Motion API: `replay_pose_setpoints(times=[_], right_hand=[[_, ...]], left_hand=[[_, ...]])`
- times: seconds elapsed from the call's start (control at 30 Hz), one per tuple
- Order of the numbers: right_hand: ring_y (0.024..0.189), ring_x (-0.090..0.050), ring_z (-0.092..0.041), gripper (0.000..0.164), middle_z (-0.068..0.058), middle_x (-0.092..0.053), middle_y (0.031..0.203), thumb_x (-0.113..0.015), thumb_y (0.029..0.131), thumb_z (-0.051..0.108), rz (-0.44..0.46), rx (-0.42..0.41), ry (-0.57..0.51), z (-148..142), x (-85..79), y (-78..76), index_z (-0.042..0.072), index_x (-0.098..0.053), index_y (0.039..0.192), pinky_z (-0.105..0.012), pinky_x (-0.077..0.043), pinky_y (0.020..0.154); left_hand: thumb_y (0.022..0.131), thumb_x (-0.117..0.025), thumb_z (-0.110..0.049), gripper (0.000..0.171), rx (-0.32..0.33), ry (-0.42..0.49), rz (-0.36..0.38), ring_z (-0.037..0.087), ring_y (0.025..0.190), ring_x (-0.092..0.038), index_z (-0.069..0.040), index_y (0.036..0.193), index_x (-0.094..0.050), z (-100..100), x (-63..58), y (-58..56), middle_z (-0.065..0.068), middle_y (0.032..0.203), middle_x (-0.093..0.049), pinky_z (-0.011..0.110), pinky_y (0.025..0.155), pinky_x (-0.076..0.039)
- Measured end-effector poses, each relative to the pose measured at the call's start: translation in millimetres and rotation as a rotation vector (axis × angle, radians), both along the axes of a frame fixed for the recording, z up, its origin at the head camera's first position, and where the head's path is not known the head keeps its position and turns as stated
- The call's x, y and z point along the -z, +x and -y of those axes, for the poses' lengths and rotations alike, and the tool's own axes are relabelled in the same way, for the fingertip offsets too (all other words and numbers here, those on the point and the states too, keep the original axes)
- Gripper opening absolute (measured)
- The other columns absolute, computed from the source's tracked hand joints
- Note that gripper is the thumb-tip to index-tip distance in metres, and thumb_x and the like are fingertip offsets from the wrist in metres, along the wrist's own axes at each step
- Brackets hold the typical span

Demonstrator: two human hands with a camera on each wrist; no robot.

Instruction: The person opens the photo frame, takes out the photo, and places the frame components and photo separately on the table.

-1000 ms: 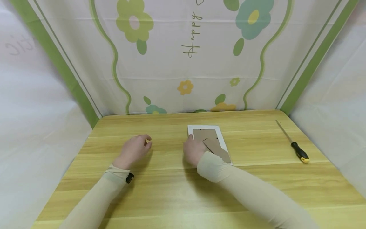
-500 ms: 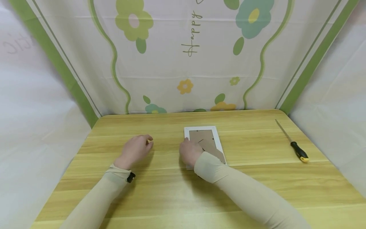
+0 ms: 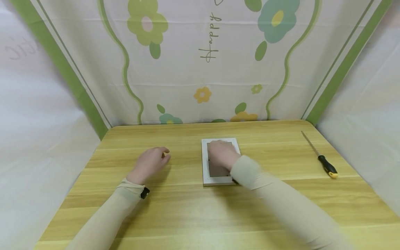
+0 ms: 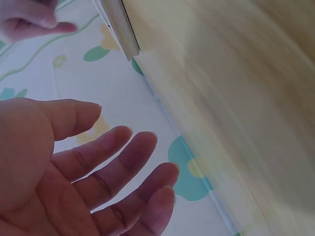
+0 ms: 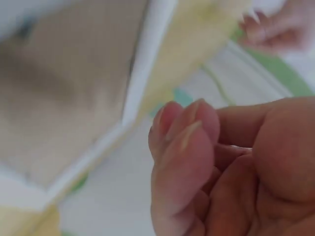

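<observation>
A white picture frame [image 3: 205, 166] lies back side up on the wooden table in the head view, its brown backing board [image 3: 218, 171] facing me. Small dark tabs sit along the board's edge. Over the upper part of this board is my right hand [image 3: 222, 154], covering some of it. In the right wrist view the fingers [image 5: 184, 162] are loosely bent and hold nothing, beside the frame's white border [image 5: 147, 64]. To the left of the frame hovers my left hand [image 3: 149, 163], its fingers relaxed and apart with nothing in them, as the left wrist view also shows.
On the right side of the table [image 3: 175, 215] lies a screwdriver [image 3: 326, 166] with a black and yellow handle. A flower-patterned cloth [image 3: 175, 69] hangs behind the far table edge, and pale cloth walls stand on both sides.
The picture frame has shifted slightly left and turned straighter. My right hand has left its left edge and moved right and up over the backing. The brown stand flap seen earlier no longer shows.
</observation>
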State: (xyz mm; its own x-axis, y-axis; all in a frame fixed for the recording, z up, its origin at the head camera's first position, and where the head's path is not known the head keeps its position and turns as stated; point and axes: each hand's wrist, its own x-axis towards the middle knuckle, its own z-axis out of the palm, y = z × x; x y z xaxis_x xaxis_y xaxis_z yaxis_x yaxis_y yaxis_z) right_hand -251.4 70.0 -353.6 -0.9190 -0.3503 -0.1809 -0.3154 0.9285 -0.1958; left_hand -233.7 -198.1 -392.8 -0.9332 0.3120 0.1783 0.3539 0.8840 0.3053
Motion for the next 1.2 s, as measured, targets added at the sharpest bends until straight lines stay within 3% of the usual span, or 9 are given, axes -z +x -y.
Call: replay_pose_setpoints(times=[0.1,0.17,0.23,0.37,0.53,0.7,0.87,1.07,1.2], right_hand=[[0.087,-0.064,-0.027,0.028,-0.016,-0.068,0.106,-0.049,0.101,0.019,-0.042,0.035,0.014,-29,-21.9,-5.2,0.001,-0.065,0.117,-0.041,-0.056,0.076],[0.113,-0.060,-0.036,0.043,-0.021,-0.059,0.133,-0.048,0.104,0.025,-0.043,0.047,-0.011,-51,-34.4,-8.6,0.000,-0.053,0.138,-0.049,-0.050,0.094],[0.129,-0.048,-0.043,0.055,-0.023,-0.045,0.147,-0.048,0.104,0.028,-0.032,0.055,-0.037,-75,-43.8,-12.2,-0.001,-0.038,0.150,-0.056,-0.039,0.105],[0.130,-0.043,-0.049,0.059,-0.029,-0.041,0.147,-0.048,0.104,0.028,-0.034,0.060,-0.050,-119,-53.2,-15.1,-0.006,-0.033,0.150,-0.062,-0.031,0.107],[0.128,-0.041,-0.054,0.058,-0.033,-0.042,0.144,-0.048,0.104,0.029,-0.042,0.093,0.002,-170,-53.6,-11.4,-0.008,-0.038,0.147,-0.067,-0.033,0.102],[0.125,-0.042,-0.056,0.058,-0.035,-0.044,0.140,-0.048,0.104,0.032,-0.044,0.140,0.026,-218,-41.5,-8.1,-0.011,-0.044,0.142,-0.068,-0.035,0.099],[0.121,-0.043,-0.059,0.056,-0.041,-0.043,0.136,-0.049,0.103,0.029,-0.039,0.157,0.033,-267,-23.0,-3.3,-0.016,-0.046,0.136,-0.069,-0.037,0.096],[0.115,-0.045,-0.062,0.055,-0.043,-0.050,0.126,-0.052,0.099,0.025,-0.089,0.143,0.055,-324,8.7,-4.5,-0.021,-0.049,0.129,-0.069,-0.037,0.095],[0.113,-0.045,-0.063,0.055,-0.044,-0.051,0.123,-0.051,0.099,0.023,-0.092,0.186,0.070,-353,27.3,-3.0,-0.024,-0.047,0.128,-0.069,-0.037,0.094]], left_hand=[[0.102,-0.056,-0.030,0.037,0.004,-0.002,0.028,0.021,0.083,-0.068,0.000,0.121,-0.068,-3,-2.4,0.6,0.009,0.098,-0.072,0.041,0.073,-0.055],[0.102,-0.056,-0.036,0.045,0.009,0.000,0.052,0.023,0.087,-0.068,0.001,0.124,-0.066,-5,-4.2,0.9,0.010,0.100,-0.072,0.043,0.077,-0.055],[0.101,-0.054,-0.043,0.052,0.013,0.005,0.078,0.025,0.091,-0.068,0.001,0.128,-0.064,-8,-6.0,1.1,0.011,0.103,-0.072,0.045,0.080,-0.055],[0.101,-0.051,-0.049,0.060,0.022,-0.001,0.124,0.029,0.100,-0.067,0.001,0.134,-0.059,-15,-7.3,0.5,0.015,0.119,-0.068,0.048,0.087,-0.053],[0.101,-0.053,-0.047,0.060,0.058,-0.029,0.130,0.036,0.117,-0.060,0.001,0.136,-0.057,-26,-5.6,0.5,0.017,0.132,-0.061,0.052,0.096,-0.048],[0.099,-0.054,-0.049,0.065,0.106,-0.042,0.147,0.040,0.125,-0.052,0.001,0.140,-0.052,-37,-1.8,1.9,0.020,0.137,-0.056,0.054,0.102,-0.043],[0.099,-0.052,-0.054,0.076,0.209,-0.073,0.184,0.040,0.138,-0.038,-0.001,0.151,-0.037,-49,5.4,0.5,0.020,0.151,-0.041,0.052,0.112,-0.032],[0.097,-0.050,-0.059,0.088,0.299,-0.086,0.226,0.044,0.146,-0.015,-0.006,0.158,-0.019,-67,10.0,-6.6,0.013,0.163,-0.018,0.050,0.118,-0.015],[0.092,-0.053,-0.065,0.098,0.326,-0.096,0.257,0.047,0.146,-0.006,-0.008,0.160,-0.011,-78,13.0,-15.9,0.013,0.165,-0.008,0.054,0.116,-0.014]])
